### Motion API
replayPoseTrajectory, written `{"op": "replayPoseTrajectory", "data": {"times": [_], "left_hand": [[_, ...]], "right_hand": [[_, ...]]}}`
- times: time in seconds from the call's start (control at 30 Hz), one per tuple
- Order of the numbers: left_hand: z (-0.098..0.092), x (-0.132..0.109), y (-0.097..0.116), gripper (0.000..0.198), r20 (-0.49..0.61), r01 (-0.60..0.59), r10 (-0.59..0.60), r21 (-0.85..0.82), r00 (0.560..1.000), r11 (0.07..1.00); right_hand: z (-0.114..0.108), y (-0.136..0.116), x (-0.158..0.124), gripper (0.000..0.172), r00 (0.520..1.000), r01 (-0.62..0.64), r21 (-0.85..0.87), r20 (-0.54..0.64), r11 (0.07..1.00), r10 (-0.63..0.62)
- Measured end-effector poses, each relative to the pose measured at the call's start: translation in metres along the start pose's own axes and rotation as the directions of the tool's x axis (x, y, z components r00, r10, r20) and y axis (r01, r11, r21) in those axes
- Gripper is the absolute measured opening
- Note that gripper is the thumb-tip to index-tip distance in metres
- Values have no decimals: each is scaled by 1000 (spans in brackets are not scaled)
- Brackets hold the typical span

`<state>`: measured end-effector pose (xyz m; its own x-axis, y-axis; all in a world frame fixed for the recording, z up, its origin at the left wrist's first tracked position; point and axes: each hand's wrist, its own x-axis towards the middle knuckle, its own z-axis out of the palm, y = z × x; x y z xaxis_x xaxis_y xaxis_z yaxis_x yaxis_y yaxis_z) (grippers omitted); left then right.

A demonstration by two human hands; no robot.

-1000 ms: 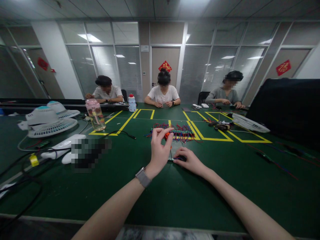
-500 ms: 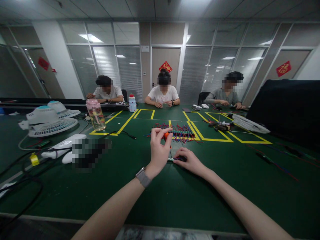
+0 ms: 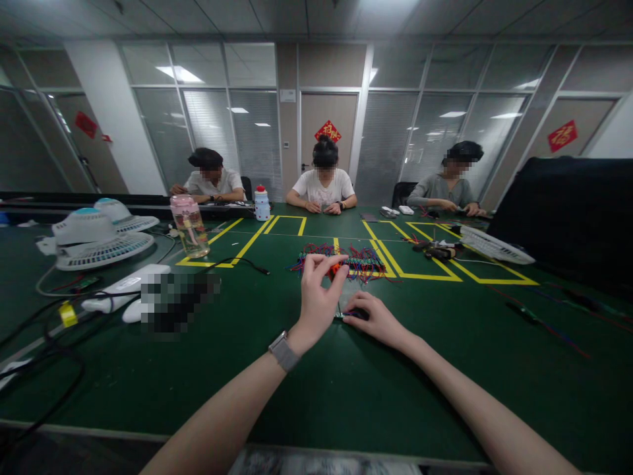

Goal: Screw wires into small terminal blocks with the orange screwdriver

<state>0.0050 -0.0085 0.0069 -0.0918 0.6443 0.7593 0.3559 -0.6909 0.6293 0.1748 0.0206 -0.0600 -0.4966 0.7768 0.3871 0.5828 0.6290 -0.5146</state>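
My left hand (image 3: pixel 316 300), with a watch on its wrist, pinches the orange handle of a screwdriver (image 3: pixel 337 268). Its thin dark shaft points down at a small green circuit board (image 3: pixel 339 315) on the table. Whether the tip sits in a screw is too small to tell. My right hand (image 3: pixel 374 318) is closed on the board's right end, where dark wires run under the fingers. Just beyond both hands lies a row of similar boards with red and blue wires (image 3: pixel 368 262).
Yellow tape outlines mark the green table (image 3: pixel 306 409). To the left stand a pink-lidded bottle (image 3: pixel 190 227), white fans (image 3: pixel 103 247) and cables. Pliers-like tools (image 3: pixel 435 251) lie at right, near a black screen (image 3: pixel 573 224). Three people sit across the table.
My left fingers and the screwdriver handle have shifted slightly right, and less of the orange handle shows. My right hand stays in place on the board.
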Motion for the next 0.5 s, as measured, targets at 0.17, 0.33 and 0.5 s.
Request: {"op": "replayPoseTrajectory", "data": {"times": [0.17,0.33,0.5], "left_hand": [[1,2,-4,30,11,-13,13,-74,1000,997],[0,4,-6,24,-11,-21,20,-38,1000,999],[0,2,-5,17,-36,-36,37,5,999,999]], "right_hand": [[0,0,0,13,1000,2,4,2,1000,-2],[0,0,0,12,1000,-2,3,-3,1000,2],[0,1,0,12,1000,-5,-2,1,1000,5]]}}
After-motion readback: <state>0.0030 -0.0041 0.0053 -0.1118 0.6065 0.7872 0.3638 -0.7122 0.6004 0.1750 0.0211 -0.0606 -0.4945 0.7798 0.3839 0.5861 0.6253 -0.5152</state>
